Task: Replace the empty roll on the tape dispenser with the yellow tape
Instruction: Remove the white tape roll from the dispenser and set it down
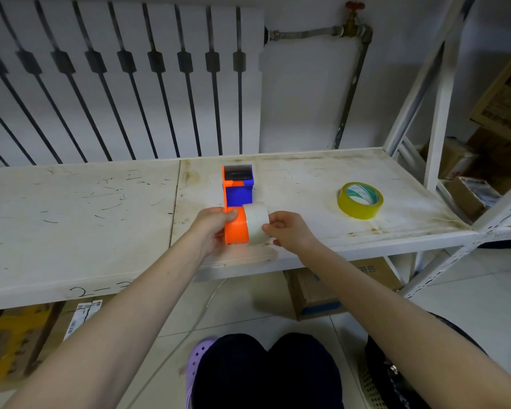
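Note:
An orange and blue tape dispenser (237, 196) lies on the white shelf board (101, 208), its toothed blade pointing away from me. My left hand (211, 228) grips the orange round end from the left. My right hand (286, 228) pinches the empty whitish roll (255, 222), which sticks out to the right of the dispenser's orange hub. The yellow tape roll (360, 200) lies flat on the shelf to the right, apart from both hands.
A white radiator (124, 78) and a pipe with a red valve (353, 25) stand behind the shelf. White rack posts (443, 93) rise at the right with cardboard boxes (484, 160) behind. More boxes (331, 290) sit under the shelf.

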The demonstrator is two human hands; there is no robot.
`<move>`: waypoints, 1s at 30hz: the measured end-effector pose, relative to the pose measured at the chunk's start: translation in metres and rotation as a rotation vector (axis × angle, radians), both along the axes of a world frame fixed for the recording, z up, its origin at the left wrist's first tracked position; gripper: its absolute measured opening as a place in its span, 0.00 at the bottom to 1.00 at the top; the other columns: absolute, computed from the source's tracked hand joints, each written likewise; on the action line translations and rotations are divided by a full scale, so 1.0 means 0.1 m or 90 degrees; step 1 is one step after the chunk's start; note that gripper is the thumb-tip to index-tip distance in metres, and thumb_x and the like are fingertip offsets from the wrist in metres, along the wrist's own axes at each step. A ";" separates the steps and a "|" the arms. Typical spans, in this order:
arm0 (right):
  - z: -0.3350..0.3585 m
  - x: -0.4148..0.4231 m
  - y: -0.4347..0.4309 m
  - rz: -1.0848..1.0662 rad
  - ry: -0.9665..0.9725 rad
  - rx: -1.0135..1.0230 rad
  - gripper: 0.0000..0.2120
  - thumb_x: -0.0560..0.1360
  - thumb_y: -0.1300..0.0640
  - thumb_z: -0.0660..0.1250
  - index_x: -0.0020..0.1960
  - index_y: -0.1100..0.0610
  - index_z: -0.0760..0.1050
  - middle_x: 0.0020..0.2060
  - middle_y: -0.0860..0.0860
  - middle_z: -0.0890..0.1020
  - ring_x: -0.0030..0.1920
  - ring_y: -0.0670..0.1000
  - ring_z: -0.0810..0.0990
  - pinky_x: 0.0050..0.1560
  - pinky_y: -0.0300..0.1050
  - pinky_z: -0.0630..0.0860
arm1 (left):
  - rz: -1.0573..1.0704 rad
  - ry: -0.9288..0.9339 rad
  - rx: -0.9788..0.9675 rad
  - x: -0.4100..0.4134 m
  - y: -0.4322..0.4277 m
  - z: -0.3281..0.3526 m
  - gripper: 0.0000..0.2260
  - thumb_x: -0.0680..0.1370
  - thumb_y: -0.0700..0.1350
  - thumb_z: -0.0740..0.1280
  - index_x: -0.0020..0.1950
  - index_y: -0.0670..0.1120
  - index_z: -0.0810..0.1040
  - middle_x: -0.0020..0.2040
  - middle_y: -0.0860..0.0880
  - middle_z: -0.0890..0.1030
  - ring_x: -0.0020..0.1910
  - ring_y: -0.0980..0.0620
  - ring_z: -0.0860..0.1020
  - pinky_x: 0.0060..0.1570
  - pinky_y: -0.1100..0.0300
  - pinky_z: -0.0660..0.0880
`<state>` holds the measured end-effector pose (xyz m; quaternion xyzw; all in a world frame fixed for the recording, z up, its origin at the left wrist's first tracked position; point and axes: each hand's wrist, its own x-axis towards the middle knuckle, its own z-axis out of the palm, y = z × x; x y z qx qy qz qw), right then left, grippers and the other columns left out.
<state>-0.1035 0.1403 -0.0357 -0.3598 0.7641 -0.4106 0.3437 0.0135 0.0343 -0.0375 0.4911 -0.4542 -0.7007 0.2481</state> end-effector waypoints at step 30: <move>-0.05 -0.86 0.38 -0.214 0.497 -0.099 0.07 0.76 0.60 0.62 0.47 0.58 0.79 0.44 0.58 0.80 0.50 0.59 0.74 0.42 0.53 0.75 | 0.014 -0.126 -0.116 -0.39 -0.02 -0.13 0.10 0.73 0.43 0.65 0.53 0.45 0.69 0.41 0.43 0.75 0.40 0.40 0.77 0.37 0.55 0.70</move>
